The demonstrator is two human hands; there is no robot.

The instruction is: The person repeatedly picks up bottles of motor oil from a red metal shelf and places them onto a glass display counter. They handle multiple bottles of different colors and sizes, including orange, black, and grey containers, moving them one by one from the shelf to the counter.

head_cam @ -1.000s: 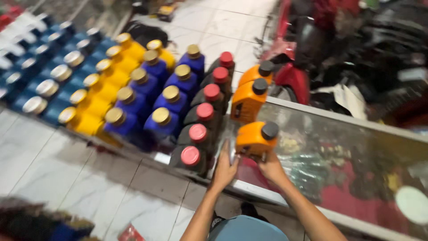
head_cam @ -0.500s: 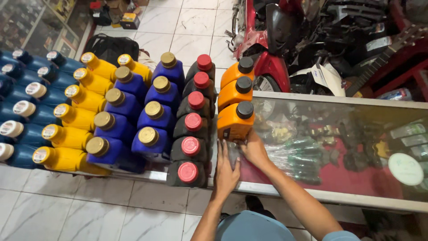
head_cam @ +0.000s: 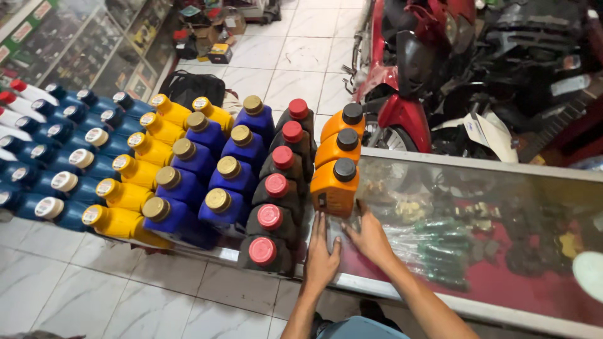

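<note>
Both hands lie flat, fingers spread, gripping nothing: left hand (head_cam: 321, 251) and right hand (head_cam: 370, 236) on the glass counter (head_cam: 502, 182), just below the nearest orange bottle (head_cam: 335, 187).

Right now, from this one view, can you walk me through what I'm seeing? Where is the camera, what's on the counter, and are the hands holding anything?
The picture comes from a camera worn on a person's head, looking down at their own bare hands. The left hand and right hand lie flat on a glass counter, just in front of the nearest orange bottle; neither grips anything. On the counter stand rows of capped bottles: orange with black caps, black with red caps, blue with gold caps, yellow, and more blue ones farther left. Small parts show under the glass. A red motorbike stands beyond on the tiled floor.
</note>
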